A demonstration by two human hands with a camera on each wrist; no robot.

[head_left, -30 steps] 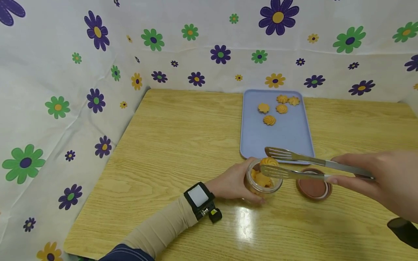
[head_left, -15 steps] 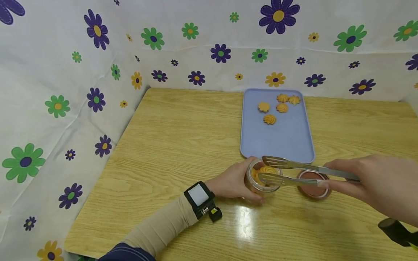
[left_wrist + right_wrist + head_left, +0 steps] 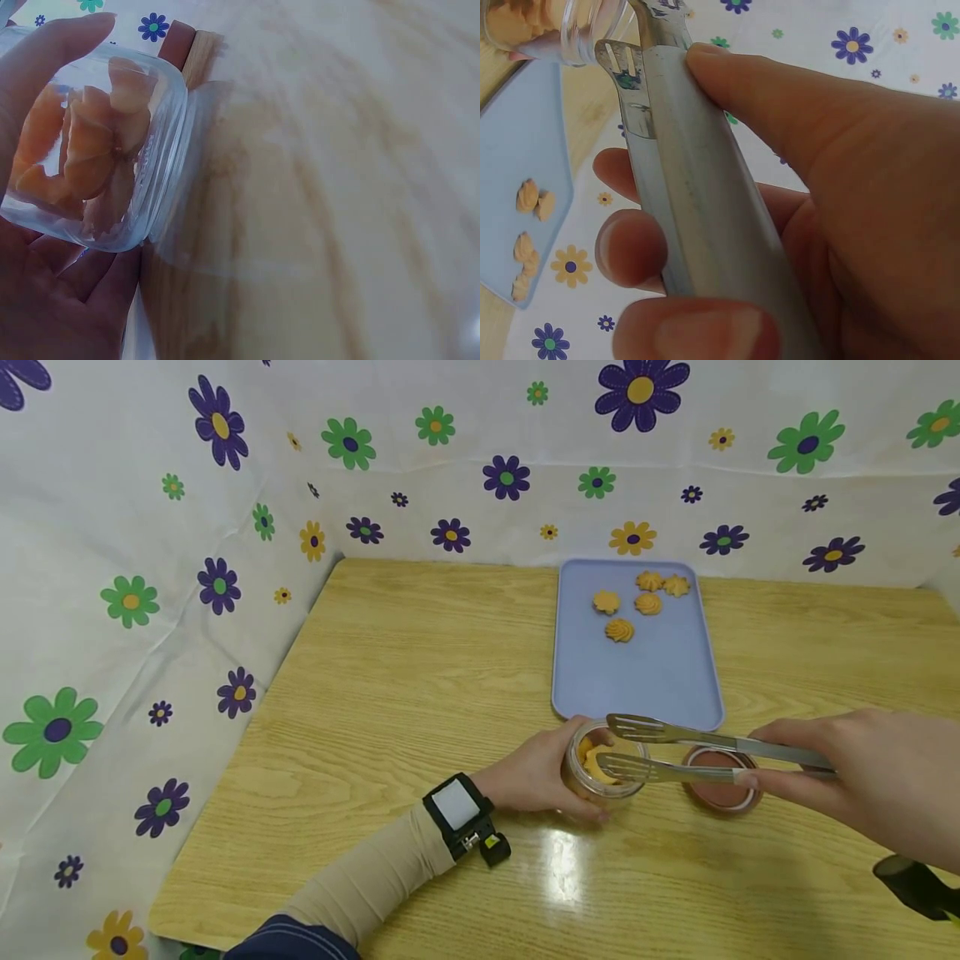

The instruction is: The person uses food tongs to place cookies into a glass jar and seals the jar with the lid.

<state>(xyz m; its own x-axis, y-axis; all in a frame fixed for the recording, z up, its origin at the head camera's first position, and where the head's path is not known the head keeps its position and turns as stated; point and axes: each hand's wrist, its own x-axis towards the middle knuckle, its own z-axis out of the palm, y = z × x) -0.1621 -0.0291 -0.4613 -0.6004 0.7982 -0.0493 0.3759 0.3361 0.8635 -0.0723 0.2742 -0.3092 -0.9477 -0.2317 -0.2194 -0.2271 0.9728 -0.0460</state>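
My left hand [image 3: 540, 774] grips a clear glass jar [image 3: 169, 97] of swirled cookies [image 3: 94, 146], with fingers and thumb around its side. In the head view the jar stands on the table with its mouth up. Metal tongs [image 3: 697, 760] are held in my right hand [image 3: 862, 781], thumb on one arm and fingers on the other. Their slotted tips are spread apart over the jar's mouth, and no cookie shows between them. In the right wrist view the tongs [image 3: 697, 180] run up toward the jar's rim.
A blue tray [image 3: 637, 685] lies behind the jar, with several cookies [image 3: 619, 630] toward its far end. On the table [image 3: 420, 668], right of the jar and under the tongs, sits a reddish-brown lid [image 3: 722, 793]. Flowered cloth [image 3: 465, 460] hangs behind and at left.
The tongs have moved down and slightly left from above the jar. A cookie that was between their tips at the rim now lies inside the jar. My left hand keeps its place.
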